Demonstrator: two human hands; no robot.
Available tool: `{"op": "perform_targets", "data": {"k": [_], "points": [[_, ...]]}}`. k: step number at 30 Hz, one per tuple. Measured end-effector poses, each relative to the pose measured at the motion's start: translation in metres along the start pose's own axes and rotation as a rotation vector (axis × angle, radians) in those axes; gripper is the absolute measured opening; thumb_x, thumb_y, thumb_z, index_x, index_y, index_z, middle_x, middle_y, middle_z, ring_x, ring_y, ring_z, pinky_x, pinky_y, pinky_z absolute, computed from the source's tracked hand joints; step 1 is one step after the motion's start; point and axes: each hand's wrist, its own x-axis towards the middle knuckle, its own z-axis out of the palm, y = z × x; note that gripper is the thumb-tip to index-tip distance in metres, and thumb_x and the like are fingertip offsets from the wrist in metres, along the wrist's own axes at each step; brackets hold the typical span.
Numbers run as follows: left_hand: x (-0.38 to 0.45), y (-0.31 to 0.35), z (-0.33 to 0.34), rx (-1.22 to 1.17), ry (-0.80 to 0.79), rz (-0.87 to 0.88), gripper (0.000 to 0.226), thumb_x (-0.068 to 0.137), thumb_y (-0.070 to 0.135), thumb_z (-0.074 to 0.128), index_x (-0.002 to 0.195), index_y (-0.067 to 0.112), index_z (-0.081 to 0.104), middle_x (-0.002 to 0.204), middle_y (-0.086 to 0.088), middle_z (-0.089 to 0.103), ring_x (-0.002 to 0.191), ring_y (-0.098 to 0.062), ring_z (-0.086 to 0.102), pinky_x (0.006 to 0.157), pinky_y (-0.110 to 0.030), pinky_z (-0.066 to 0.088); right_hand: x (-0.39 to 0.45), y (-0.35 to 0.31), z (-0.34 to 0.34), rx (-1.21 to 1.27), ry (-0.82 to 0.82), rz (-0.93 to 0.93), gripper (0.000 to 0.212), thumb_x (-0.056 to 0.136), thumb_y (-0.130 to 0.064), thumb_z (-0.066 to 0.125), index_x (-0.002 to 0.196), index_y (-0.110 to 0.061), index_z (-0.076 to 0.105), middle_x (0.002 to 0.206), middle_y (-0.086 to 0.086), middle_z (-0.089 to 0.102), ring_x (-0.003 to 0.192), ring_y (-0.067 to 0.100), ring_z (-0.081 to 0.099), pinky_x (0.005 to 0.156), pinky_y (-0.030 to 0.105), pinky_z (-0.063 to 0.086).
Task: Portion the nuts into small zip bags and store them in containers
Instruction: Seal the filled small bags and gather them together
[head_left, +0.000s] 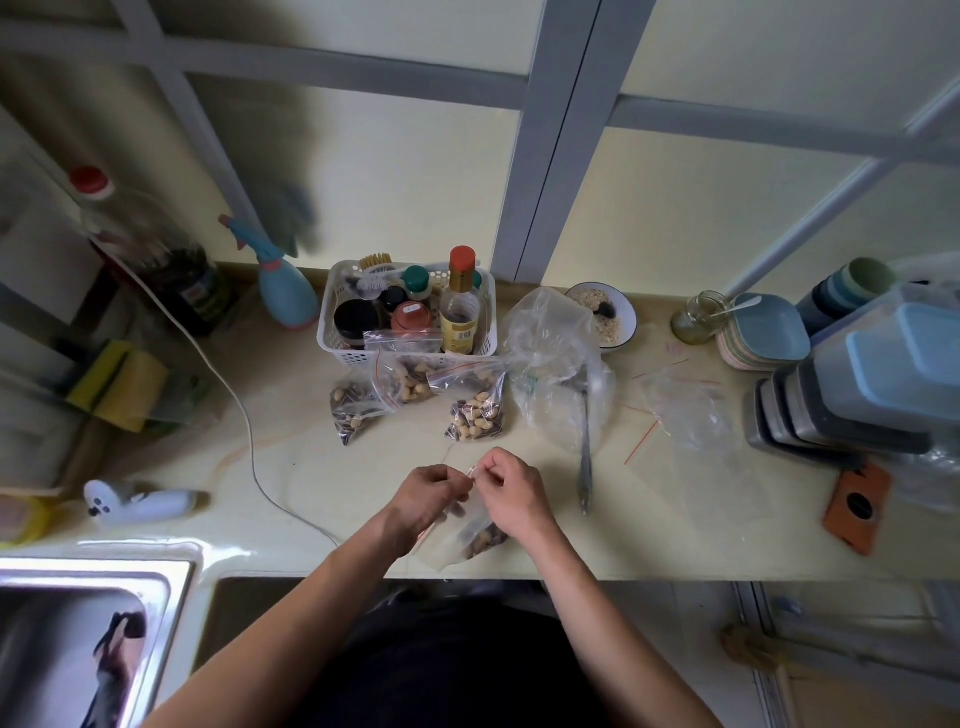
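Your left hand (428, 491) and right hand (506, 486) pinch the zip bag (467, 535) top; an unsealed gap could spill nuts.

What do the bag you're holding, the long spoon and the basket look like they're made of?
Bag in hand: thin clear plastic film; the nuts show through.
Spoon: likely steel, grey with a dull shine.
Basket: white moulded plastic, probably rigid, with perforated walls.

White basket (332, 340) holds bottles; spray bottle (287, 299) beside; sink (93, 623) lower-left.
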Motion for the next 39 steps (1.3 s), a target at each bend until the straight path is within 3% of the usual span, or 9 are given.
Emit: {"op": "perform_targets", "data": {"k": [5, 9, 14, 17, 19, 23, 27, 34, 39], "points": [[-0.001, 0.004, 0.0, 0.018, -0.024, -0.07, 0.022, 0.092, 0.021, 0.063, 0.101, 0.002, 0.071, 0.084, -0.002, 0.069, 0.071, -0.013, 0.065, 0.064, -0.025, 0.043, -0.002, 0.001, 0.001, 0.011, 0.097, 0.038, 0.011, 0.089, -0.018, 0.058, 0.079, -0.02, 0.06, 0.076, -0.006, 0.071, 0.067, 0.014, 0.06, 0.065, 0.03, 0.048], [-0.006, 0.003, -0.001, -0.01, -0.06, -0.1, 0.019, 0.09, 0.019, 0.064, 0.101, 0.006, 0.072, 0.085, -0.002, 0.069, 0.065, -0.009, 0.067, 0.064, -0.026, 0.04, 0.0, 0.007, -0.003, 0.074, 0.173, 0.098, 0.014, 0.09, -0.016, 0.057, 0.078, -0.019, 0.061, 0.068, -0.005, 0.065, 0.064, 0.014, 0.057, 0.063, 0.029, 0.047], [-0.01, -0.001, -0.008, -0.057, -0.076, -0.085, 0.026, 0.067, 0.031, 0.066, 0.083, 0.011, 0.07, 0.074, -0.004, 0.064, 0.067, -0.018, 0.055, 0.061, -0.025, 0.041, -0.001, 0.003, -0.009, 0.165, -0.001, 0.026, 0.014, 0.091, -0.021, 0.055, 0.077, -0.023, 0.06, 0.063, -0.002, 0.064, 0.054, 0.013, 0.053, 0.06, 0.03, 0.049], [-0.01, -0.006, -0.009, -0.102, -0.082, -0.048, 0.029, 0.078, 0.029, 0.067, 0.095, 0.006, 0.072, 0.082, -0.004, 0.068, 0.075, -0.018, 0.059, 0.065, -0.026, 0.044, -0.001, -0.001, -0.013, 0.196, -0.044, -0.007, 0.014, 0.09, -0.023, 0.057, 0.079, -0.024, 0.064, 0.062, -0.002, 0.063, 0.053, 0.011, 0.053, 0.057, 0.034, 0.054], [-0.009, -0.008, -0.008, -0.143, -0.085, -0.02, 0.019, 0.092, 0.021, 0.065, 0.101, 0.005, 0.07, 0.086, -0.004, 0.069, 0.078, -0.016, 0.062, 0.066, -0.024, 0.044, -0.001, -0.003, -0.013, 0.195, -0.062, -0.024, 0.012, 0.089, -0.024, 0.059, 0.08, -0.025, 0.067, 0.067, -0.004, 0.066, 0.059, 0.009, 0.057, 0.057, 0.032, 0.054], [-0.009, -0.01, -0.01, -0.123, -0.065, 0.042, 0.007, 0.096, 0.014, 0.063, 0.093, 0.009, 0.066, 0.082, -0.005, 0.067, 0.071, -0.012, 0.061, 0.06, -0.019, 0.043, -0.001, 0.002, -0.007, 0.213, -0.124, 0.016, 0.01, 0.087, -0.035, 0.064, 0.084, -0.026, 0.068, 0.082, -0.006, 0.07, 0.067, 0.01, 0.064, 0.063, 0.037, 0.058], [-0.009, -0.012, -0.01, -0.074, -0.061, 0.083, 0.005, 0.095, 0.006, 0.063, 0.092, 0.006, 0.067, 0.075, -0.002, 0.066, 0.067, -0.011, 0.059, 0.059, -0.016, 0.045, 0.0, 0.01, 0.0, 0.157, -0.165, 0.048, 0.025, 0.078, -0.05, 0.065, 0.085, -0.026, 0.068, 0.086, -0.004, 0.072, 0.07, 0.013, 0.066, 0.073, 0.042, 0.059], [-0.007, -0.013, -0.006, -0.032, -0.024, 0.038, 0.007, 0.092, 0.008, 0.067, 0.091, 0.003, 0.071, 0.073, -0.002, 0.067, 0.066, -0.013, 0.06, 0.061, -0.018, 0.048, -0.003, 0.01, 0.005, 0.087, -0.081, 0.029, 0.016, 0.088, -0.031, 0.066, 0.073, -0.03, 0.063, 0.08, -0.006, 0.071, 0.068, 0.017, 0.064, 0.069, 0.031, 0.052], [-0.007, -0.018, -0.013, -0.107, -0.046, -0.028, 0.015, 0.09, 0.011, 0.065, 0.096, -0.001, 0.072, 0.084, -0.009, 0.071, 0.074, -0.017, 0.061, 0.07, -0.026, 0.05, 0.0, 0.009, -0.002, 0.109, -0.114, 0.058, 0.014, 0.091, -0.031, 0.063, 0.08, -0.024, 0.068, 0.071, -0.011, 0.066, 0.062, 0.013, 0.063, 0.068, 0.028, 0.049]]}}
